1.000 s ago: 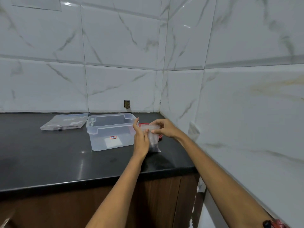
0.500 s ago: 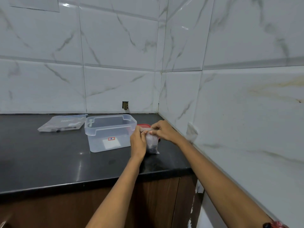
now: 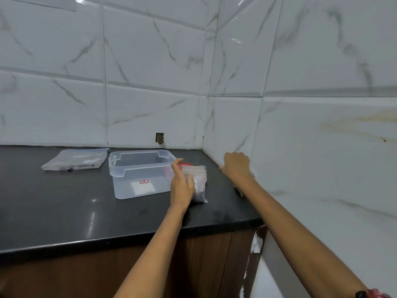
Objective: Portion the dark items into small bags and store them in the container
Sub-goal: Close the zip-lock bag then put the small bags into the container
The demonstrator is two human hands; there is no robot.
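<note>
Holding a small zip bag point(image 3: 198, 183) of dark items upright on the bench point(image 3: 64, 203), the left hand point(image 3: 181, 186) had its grip around it; the right hand point(image 3: 236, 165) was curled, holding nothing, beside the wall.

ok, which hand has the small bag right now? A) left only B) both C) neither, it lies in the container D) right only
A: the left hand grips the small bag upright on the black counter, while the right hand is off to the side near the tiled wall, clear of the bag.
</note>
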